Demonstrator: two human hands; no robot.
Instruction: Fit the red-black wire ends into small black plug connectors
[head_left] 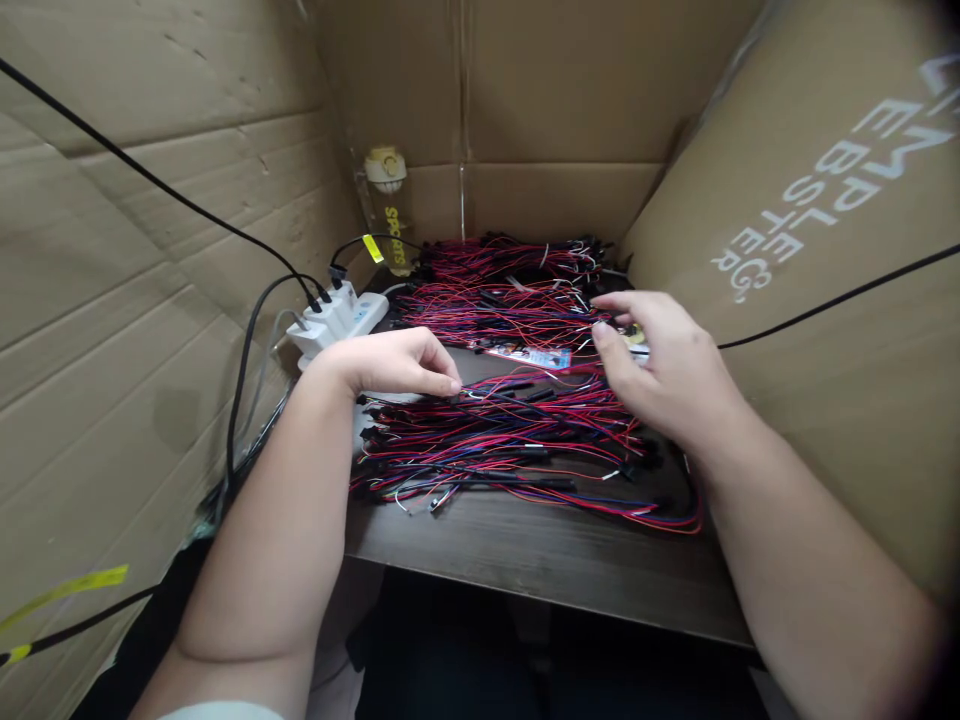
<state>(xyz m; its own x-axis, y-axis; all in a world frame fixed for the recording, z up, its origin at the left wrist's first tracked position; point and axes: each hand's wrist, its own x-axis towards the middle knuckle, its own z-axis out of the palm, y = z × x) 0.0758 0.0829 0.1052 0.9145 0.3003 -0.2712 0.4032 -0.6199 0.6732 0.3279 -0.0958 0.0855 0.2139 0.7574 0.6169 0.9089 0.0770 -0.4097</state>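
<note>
Two thick rows of red, blue and black wire harnesses lie across a dark table: a front bundle (495,440) and a back bundle (502,305). My left hand (401,362) is closed in a pinch at the back left of the front bundle, thumb and forefinger on a wire harness (487,394) with a dark sleeve. My right hand (664,360) hovers by the right ends of the back bundle, thumb and forefinger apart with nothing seen between them; its other fingers are partly hidden. Between the rows lies a blue and white printed strip (532,356).
A white power strip (341,318) with plugged-in black cables stands on the left. Behind it is a clear bottle (391,215) with a pale cap. Cardboard walls (555,90) enclose the back and sides. A black cable (840,298) crosses at right. The table's front edge (540,590) is near me.
</note>
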